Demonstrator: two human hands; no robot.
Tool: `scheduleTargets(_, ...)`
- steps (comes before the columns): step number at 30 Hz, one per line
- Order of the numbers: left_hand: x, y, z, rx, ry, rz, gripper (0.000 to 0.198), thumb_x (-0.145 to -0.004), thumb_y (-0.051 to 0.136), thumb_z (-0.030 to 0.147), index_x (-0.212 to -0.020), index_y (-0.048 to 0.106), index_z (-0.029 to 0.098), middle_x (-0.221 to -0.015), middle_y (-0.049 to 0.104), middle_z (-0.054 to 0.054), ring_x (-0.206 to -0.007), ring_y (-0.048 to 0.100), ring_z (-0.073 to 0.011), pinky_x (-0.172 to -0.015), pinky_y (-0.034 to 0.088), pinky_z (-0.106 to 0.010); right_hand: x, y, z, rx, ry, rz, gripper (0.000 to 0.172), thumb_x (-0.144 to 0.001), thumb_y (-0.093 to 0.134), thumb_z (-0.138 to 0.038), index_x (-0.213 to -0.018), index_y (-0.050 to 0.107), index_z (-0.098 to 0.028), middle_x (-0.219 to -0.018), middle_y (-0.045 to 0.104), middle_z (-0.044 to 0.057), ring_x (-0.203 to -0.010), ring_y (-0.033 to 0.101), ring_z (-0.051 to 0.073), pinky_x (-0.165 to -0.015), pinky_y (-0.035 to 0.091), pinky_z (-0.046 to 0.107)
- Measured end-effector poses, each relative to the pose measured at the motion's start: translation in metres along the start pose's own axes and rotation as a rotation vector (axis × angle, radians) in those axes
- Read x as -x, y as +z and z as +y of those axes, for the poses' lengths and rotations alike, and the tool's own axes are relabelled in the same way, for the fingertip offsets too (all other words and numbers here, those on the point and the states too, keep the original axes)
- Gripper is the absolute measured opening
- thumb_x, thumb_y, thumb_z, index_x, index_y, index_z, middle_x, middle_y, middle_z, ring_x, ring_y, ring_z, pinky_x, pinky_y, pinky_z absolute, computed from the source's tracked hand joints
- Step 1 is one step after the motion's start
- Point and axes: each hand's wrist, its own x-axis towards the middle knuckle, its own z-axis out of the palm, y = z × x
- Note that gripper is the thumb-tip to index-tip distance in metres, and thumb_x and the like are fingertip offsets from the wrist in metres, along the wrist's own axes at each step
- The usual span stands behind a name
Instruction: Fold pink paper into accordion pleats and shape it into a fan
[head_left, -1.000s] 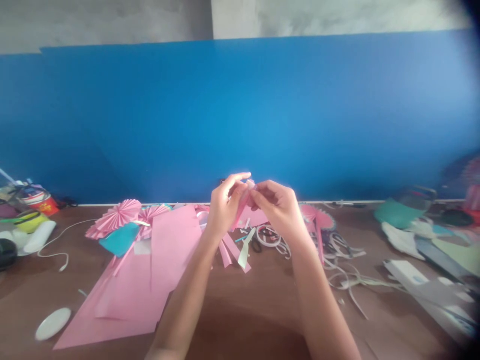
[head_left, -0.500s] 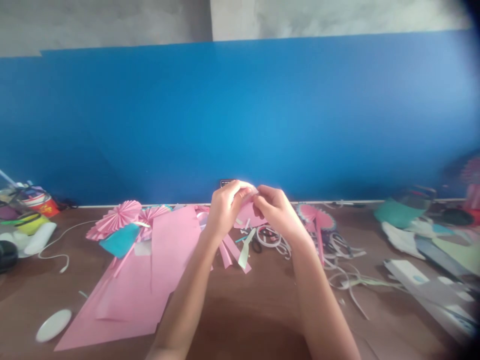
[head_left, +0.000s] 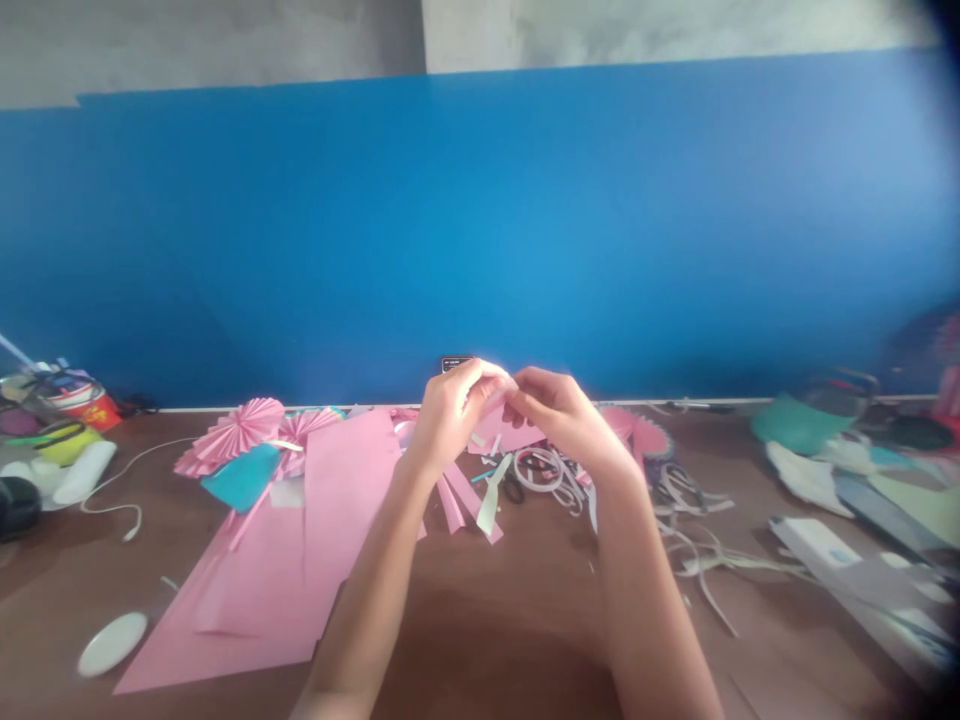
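Note:
Above the table, my left hand (head_left: 456, 408) and my right hand (head_left: 551, 405) meet at their fingertips, both closed in a pinch. A small pale bit shows between the fingertips, too blurred to name. Just behind and below them is a piece of pink paper (head_left: 501, 432). Under my hands lie pink paper strips (head_left: 453, 505), a pale green strip (head_left: 491, 500), dark-handled scissors (head_left: 514, 488) partly hidden, and a white coil of strip (head_left: 541, 470).
Large pink sheets (head_left: 262, 590) cover the table's left, with pleated pink paper fans (head_left: 240, 428) and a teal paper piece (head_left: 241, 478) behind. A white oval object (head_left: 112, 645) lies front left. Curled strips (head_left: 705, 560) and a white box (head_left: 817, 545) are right. A blue wall panel (head_left: 480, 220) stands behind.
My right hand and forearm have shifted slightly, the wrist moving right and now covering more of the fan behind it. My left hand stays nearly in place. The fingertips remain together.

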Motion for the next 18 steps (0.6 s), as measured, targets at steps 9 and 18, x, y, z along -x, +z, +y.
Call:
scheduleTargets(9,-0.0009,-0.0007,-0.0019,0.051,-0.060,-0.012,0.019,-0.099,0.052,0.035,-0.096,0.064,0.021,-0.095,0.073,-0.003,-0.090,0.069,-0.0160,-0.082,0.052,-0.028,0.0007,-0.0041,-0.0001,-0.067,-0.039,-0.048,0.030,-0.092,0.061,-0.047,-0.089,0.062,-0.017,-0.075,0.062,0.001,-0.068,0.056,0.011,-0.062,0.044,0.024)
scheduleTargets(18,0.0006,0.0035,-0.0063,-0.232,0.255,0.102,0.010,-0.099,0.051,0.026,-0.104,0.060,0.023,-0.107,0.067,-0.006,-0.106,0.062,-0.0182,-0.094,0.049,-0.035,0.0010,-0.0023,-0.0058,-0.077,-0.033,0.145,0.041,-0.089,0.062,-0.057,-0.077,0.057,-0.018,-0.061,0.057,-0.002,-0.057,0.048,0.010,-0.054,0.036,0.023)
